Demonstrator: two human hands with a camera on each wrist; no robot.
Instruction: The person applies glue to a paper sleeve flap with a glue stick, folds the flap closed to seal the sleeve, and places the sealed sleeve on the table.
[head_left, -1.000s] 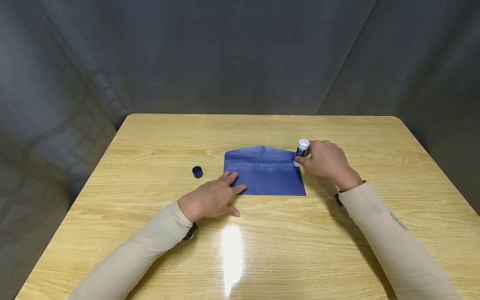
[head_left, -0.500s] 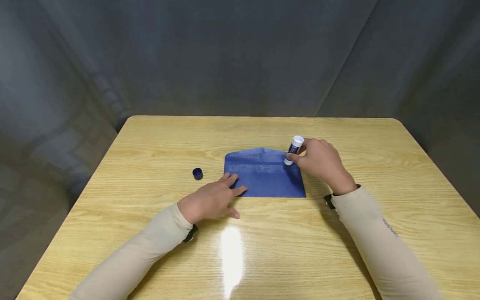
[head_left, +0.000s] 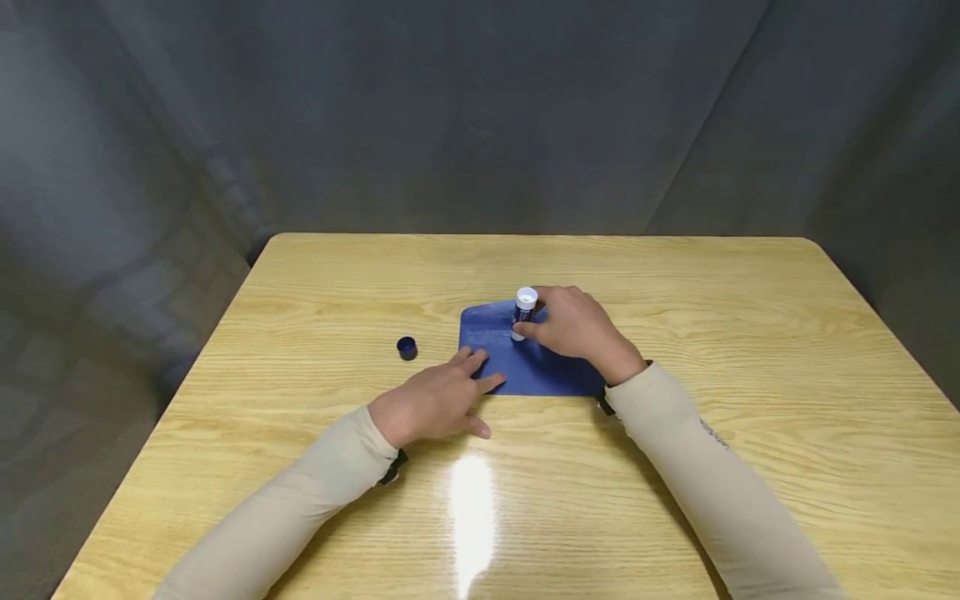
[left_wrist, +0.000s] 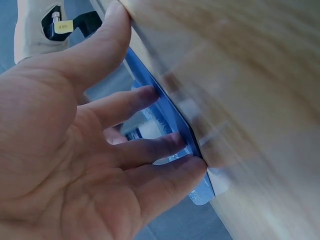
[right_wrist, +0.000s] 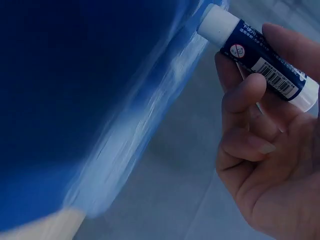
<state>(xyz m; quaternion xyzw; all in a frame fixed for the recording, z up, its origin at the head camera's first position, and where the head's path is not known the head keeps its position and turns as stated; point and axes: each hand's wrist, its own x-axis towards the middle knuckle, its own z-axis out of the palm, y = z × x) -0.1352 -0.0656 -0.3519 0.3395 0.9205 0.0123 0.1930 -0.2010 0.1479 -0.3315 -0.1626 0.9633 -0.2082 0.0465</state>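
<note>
A blue envelope (head_left: 517,375) lies on the table with its flap opened out toward the far side. Whitish streaks of glue mark the flap area, plain in the right wrist view. My right hand (head_left: 581,329) grips a glue stick (right_wrist: 267,62) with a dark blue label and white ends. The stick stands nearly upright, its lower end at the envelope around the flap fold. My left hand (head_left: 438,400) is spread with straight fingers, its fingertips (left_wrist: 172,142) resting on the envelope's left side. The right forearm and hand hide the envelope's right part.
A dark blue cap (head_left: 407,348) sits on the wooden table (head_left: 337,292), left of the envelope. Grey curtains (head_left: 480,117) hang behind the table's far edge. A bright reflection shows on the tabletop near the front.
My right hand has slid the glue stick leftward along the envelope, from its right edge to near the middle. My left hand has stayed in place on the envelope.
</note>
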